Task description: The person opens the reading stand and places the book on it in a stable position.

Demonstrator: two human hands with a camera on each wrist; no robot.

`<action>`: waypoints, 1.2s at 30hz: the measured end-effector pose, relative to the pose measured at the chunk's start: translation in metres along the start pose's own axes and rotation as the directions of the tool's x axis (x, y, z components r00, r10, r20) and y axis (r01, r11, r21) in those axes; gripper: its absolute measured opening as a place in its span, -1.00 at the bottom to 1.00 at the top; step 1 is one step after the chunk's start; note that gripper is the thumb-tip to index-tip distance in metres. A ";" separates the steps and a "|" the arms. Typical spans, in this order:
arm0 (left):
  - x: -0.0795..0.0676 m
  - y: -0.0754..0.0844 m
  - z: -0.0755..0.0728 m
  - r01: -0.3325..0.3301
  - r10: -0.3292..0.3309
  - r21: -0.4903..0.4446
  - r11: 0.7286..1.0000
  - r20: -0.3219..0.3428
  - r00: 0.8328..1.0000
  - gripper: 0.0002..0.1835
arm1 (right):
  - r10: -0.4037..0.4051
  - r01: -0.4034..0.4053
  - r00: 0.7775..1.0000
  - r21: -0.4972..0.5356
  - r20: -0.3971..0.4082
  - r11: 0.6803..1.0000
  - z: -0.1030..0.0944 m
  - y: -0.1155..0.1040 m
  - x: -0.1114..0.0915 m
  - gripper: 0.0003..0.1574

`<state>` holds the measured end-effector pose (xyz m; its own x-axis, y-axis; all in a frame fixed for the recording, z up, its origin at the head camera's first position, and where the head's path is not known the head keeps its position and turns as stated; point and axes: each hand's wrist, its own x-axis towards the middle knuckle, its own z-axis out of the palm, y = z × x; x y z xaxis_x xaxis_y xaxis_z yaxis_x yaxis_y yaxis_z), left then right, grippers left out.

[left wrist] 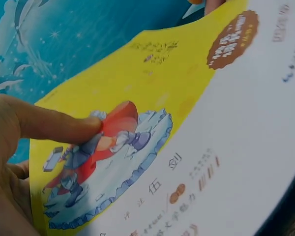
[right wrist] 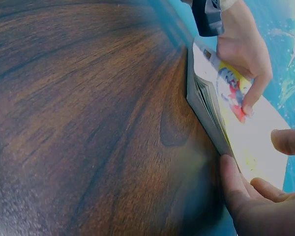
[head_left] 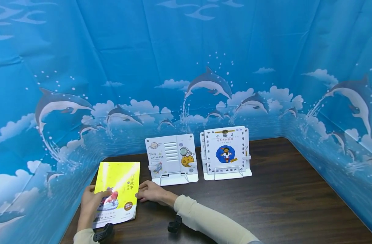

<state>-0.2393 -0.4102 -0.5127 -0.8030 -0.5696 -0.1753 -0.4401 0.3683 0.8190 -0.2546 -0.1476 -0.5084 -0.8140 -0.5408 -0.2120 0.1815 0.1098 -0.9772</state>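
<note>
A yellow paperback book (head_left: pixel 118 188) with a white lower band and a cartoon figure on its cover is at the left of the table. My left hand (head_left: pixel 91 203) grips its left side, thumb on the cover and the other fingers behind the edge. In the left wrist view the book cover (left wrist: pixel 187 98) looks bowed. My right hand (head_left: pixel 155 192) holds the opposite edge; in the right wrist view the right hand's fingers (right wrist: pixel 231 182) meet that edge, where the pages show, and the thumb lies over the cover.
Behind the hands stands a white bookstand (head_left: pixel 172 157) printed with planets and an astronaut, with no book on it. To its right, a second bookstand (head_left: pixel 247 171) bears a white picture book (head_left: pixel 225 150). A blue dolphin-print curtain (head_left: pixel 161 51) surrounds the dark wooden table (head_left: pixel 283 193).
</note>
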 end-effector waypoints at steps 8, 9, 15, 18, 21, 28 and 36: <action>-0.009 0.004 -0.004 0.003 0.001 -0.097 0.995 0.041 0.999 0.06 | 0.002 -0.003 1.000 -0.063 -0.014 0.998 -0.004 0.001 -0.002 -0.40; -0.010 0.004 -0.004 0.006 0.000 -0.110 0.994 0.049 0.999 0.07 | 0.003 -0.002 1.000 -0.078 0.000 0.997 -0.005 0.002 -0.002 -0.39; -0.013 0.009 -0.005 -0.002 0.015 -0.188 0.982 0.068 0.998 0.04 | -0.068 0.070 0.997 -0.087 0.033 0.994 -0.007 0.006 -0.002 -0.57; -0.014 0.013 -0.004 -0.008 0.021 -0.222 0.975 0.057 0.998 0.00 | -0.099 0.099 0.995 -0.056 0.001 0.994 -0.008 0.006 0.001 -0.68; -0.017 0.017 -0.002 -0.012 0.028 -0.264 0.964 0.059 0.998 -0.10 | -0.110 0.109 0.994 -0.039 -0.021 0.993 -0.011 0.006 0.002 -0.71; -0.027 0.028 0.005 -0.059 0.106 -0.389 0.920 0.102 0.989 -0.40 | -0.167 0.167 0.985 -0.021 -0.038 0.986 -0.027 0.001 -0.001 -0.74; -0.035 0.045 0.010 -0.074 0.172 -0.527 0.847 0.139 0.975 -0.49 | -0.220 0.219 0.975 -0.034 -0.044 0.975 -0.048 -0.011 -0.006 -0.73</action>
<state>-0.2352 -0.3661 -0.4748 -0.9147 -0.3899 -0.1060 -0.1012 -0.0327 0.9943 -0.2775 -0.1055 -0.4971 -0.8573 -0.5147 0.0080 -0.0198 0.0175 -0.9997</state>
